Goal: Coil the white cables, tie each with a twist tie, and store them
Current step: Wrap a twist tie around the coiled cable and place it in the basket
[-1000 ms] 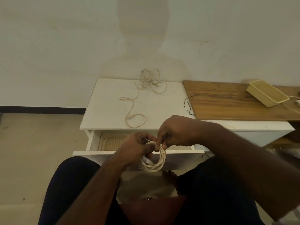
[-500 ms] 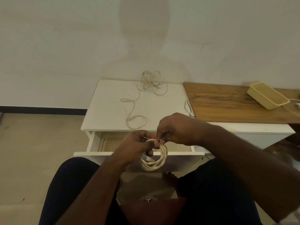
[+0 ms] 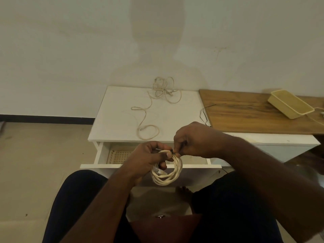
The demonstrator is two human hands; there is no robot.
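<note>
A coiled white cable (image 3: 172, 174) hangs in front of the open drawer (image 3: 150, 166). My left hand (image 3: 149, 157) grips the coil's top left, thumb across the strands. My right hand (image 3: 194, 140) pinches a small dark twist tie (image 3: 172, 151) at the top of the coil. A second white cable (image 3: 154, 109) lies loose and tangled on the white cabinet top (image 3: 119, 120), one end looped near the front edge.
A cream lattice basket (image 3: 119, 155) sits inside the drawer's left part. A thin black wire (image 3: 204, 114) lies at the seam beside the wooden tabletop (image 3: 245, 114). A yellow tray (image 3: 291, 104) stands at the far right. My knees are below the drawer.
My hands and the coil have stayed in place in front of the drawer. My right fingers have shifted slightly at the coil's top, where the dark tie now shows.
</note>
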